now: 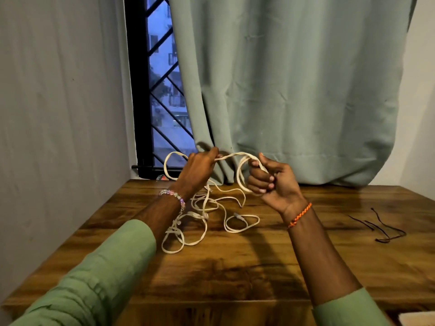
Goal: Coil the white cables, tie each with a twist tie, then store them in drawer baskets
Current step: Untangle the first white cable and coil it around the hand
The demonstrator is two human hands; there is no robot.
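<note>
Wooden worktop (235, 267) against a grey wall, green curtain (294, 90) and barred window (162, 90) behind.

White cables (207, 212): loose tangle at centre, uncoiled; one strand lifted between the hands.
Left hand (200, 168), 11 o'clock of the tangle: fingers pinch the strand.
Right hand (270, 182), 1 o'clock: fingers curled round a first loop.
Twist ties (386, 228): dark, lying at 3 o'clock, apparently untouched.

Progress, as judged: coiling barely begun; no bundle tied, none stored.

Unseen: drawer baskets. Cable count in the tangle cannot be told. Pale object (416, 320) at 5 o'clock, cut off, unidentified.
</note>
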